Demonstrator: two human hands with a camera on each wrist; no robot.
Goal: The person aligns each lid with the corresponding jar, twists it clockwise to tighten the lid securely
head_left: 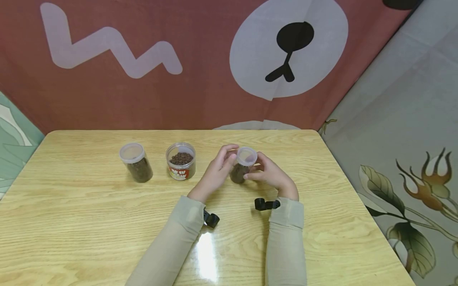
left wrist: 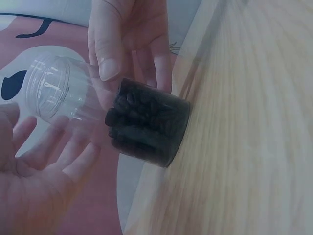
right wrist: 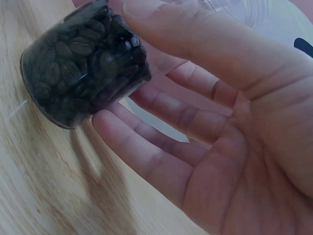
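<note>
A clear jar of dark coffee beans (head_left: 238,173) with a translucent lid (head_left: 247,155) stands upright at the table, between both hands. My right hand (head_left: 270,173) holds its right side, the thumb on the near wall and the fingers curving behind, as the right wrist view shows close up. Beans fill the lower part of the jar (right wrist: 73,68). On the other side my left hand (head_left: 213,173) is beside the jar near its top, fingers spread and loosely bent (left wrist: 49,152). Whether these fingertips touch the wall I cannot tell.
To the left is a wide clear jar (head_left: 181,172) of small brown pieces with a red label. Further left stands another lidded jar of dark contents (head_left: 139,169). A wooden table (head_left: 89,222) ends at a red printed cloth (head_left: 200,99) behind.
</note>
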